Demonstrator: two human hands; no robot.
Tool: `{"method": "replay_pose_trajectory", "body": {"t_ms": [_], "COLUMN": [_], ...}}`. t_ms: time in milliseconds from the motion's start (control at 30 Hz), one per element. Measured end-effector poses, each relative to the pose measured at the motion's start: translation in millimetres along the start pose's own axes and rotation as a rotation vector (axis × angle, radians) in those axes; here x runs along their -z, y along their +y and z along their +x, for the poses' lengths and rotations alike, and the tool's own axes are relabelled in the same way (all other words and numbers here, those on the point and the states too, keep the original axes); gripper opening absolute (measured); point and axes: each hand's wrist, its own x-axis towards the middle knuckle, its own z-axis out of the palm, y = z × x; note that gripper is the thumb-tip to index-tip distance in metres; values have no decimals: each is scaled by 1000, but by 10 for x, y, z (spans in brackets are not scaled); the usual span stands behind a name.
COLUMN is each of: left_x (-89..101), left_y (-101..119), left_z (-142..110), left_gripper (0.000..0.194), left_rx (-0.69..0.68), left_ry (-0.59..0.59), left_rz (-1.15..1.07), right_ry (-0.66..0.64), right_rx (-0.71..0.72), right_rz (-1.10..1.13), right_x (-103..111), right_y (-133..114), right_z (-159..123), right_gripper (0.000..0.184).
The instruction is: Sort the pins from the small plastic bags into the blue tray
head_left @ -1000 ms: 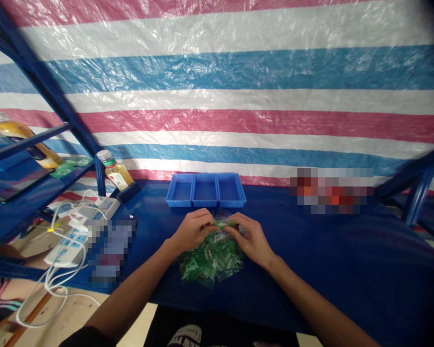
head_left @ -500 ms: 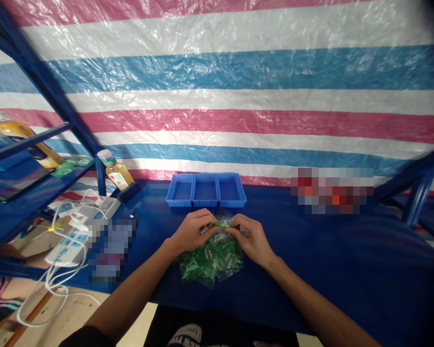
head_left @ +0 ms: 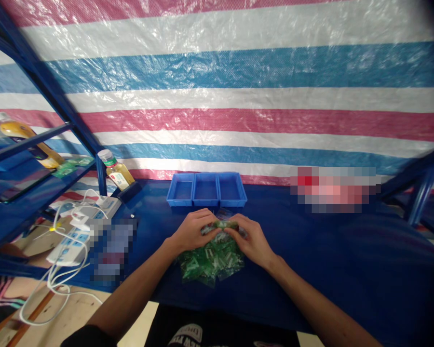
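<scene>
Slightly turned since earlier, apparently: green packet in the pinch of left hand and right hand.

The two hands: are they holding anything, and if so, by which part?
Yes, what looks like a green packet: the left hand pinches its left end, the right hand its right end.

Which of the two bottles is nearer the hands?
The pale-yellow bottle, near the white power strip; the orange bottle is farther left, behind a blue bar.

The packets look glossy plastic, the sheet crinkled, shiny plastic.
</scene>
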Motion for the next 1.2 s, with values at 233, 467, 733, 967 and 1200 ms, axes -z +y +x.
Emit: {"method": "replay_pose_trajectory", "body": {"t_ms": [233, 467, 733, 967, 1200], "left_x": [6, 37, 24, 2, 2], "left_y": [13, 25, -6, 0, 13], "left_z": [10, 9, 7, -4, 13], "left_gripper": [16, 17, 32, 29, 36], "left_rx": [-42, -38, -40, 58, 126], "left_ry": [-13, 1, -19, -53, -10], "left_rz": [-35, -22, 17, -29, -22], "right_ry": [12, 25, 1, 32, 13], "right_rx": [59, -23, 50, 2, -91], "right_rz": [55, 6, 31, -37, 27], "right_x": [28, 2, 12, -21, -2], "right_y": [6, 24, 17, 61, 34], "right_z": [-12, -6, -16, -30, -13], "right_gripper": [15, 12, 18, 23, 21]}}
